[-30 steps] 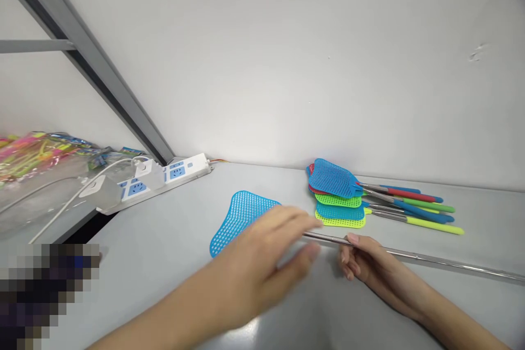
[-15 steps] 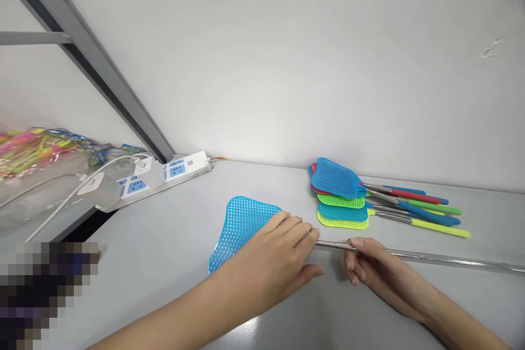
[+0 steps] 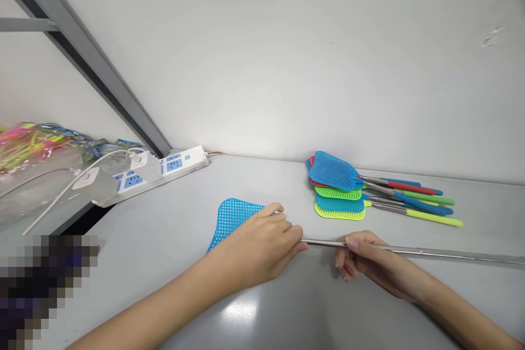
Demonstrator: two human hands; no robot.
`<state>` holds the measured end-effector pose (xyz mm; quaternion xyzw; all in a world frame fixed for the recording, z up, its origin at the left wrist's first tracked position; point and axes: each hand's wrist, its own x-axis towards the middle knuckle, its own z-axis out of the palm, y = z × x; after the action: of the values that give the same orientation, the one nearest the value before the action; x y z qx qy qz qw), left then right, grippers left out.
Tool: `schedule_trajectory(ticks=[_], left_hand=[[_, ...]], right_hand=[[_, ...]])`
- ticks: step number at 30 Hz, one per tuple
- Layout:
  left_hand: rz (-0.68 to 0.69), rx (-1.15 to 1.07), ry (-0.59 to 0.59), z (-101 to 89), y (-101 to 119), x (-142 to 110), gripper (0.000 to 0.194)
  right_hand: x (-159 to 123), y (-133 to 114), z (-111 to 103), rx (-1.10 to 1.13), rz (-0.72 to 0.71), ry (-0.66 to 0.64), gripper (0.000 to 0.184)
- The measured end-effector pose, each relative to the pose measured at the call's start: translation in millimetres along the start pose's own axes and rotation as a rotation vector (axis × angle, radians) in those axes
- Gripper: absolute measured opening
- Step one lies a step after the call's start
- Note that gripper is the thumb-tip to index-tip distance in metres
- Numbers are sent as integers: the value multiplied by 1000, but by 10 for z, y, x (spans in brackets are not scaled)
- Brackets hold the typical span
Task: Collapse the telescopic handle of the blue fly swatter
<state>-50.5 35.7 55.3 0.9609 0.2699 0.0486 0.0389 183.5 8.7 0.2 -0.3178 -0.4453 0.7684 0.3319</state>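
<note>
A blue fly swatter (image 3: 234,217) with a perforated head lies across the front of the table, its thin metal rod extended to the right, out of the frame. My left hand (image 3: 266,243) is closed round the rod close to the head and covers part of the head. Further along, my right hand (image 3: 365,254) pinches the rod between thumb and fingers, the other fingers curled below it. The far end of the swatter is out of sight. Behind my right hand rests a pile of fly swatters (image 3: 334,171) in blue, red, green and yellow, handles to the right.
A white power strip (image 3: 191,158) with plugs and cables sits at the back left by a grey metal frame post (image 3: 110,87). Clear plastic bags with colourful things (image 3: 36,145) lie at the far left. A white wall rises behind the grey table (image 3: 143,251).
My left hand has closed more fully round the rod, its thumb now tucked in. Both hands have shifted slightly left with the swatter, and the view has moved a little too.
</note>
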Motion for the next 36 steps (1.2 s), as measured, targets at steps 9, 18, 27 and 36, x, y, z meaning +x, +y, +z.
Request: schedule_trajectory(ticks=[9,18,27,36], left_hand=[[88,-108,-13,-110,-103,-15,28],[79,-33,14,-93,-79,4,27],[20,-185,-65,-111,-1,7,26],[-17,-304,-76,-103,11,-13,27]], right_hand=[[-2,-34,54,16,-29,56,50],[-16,-68,11,131,-140,337,61],[-77,-13,-8,48,114,196,57],[-99,29,-6,-19,130,83,59]])
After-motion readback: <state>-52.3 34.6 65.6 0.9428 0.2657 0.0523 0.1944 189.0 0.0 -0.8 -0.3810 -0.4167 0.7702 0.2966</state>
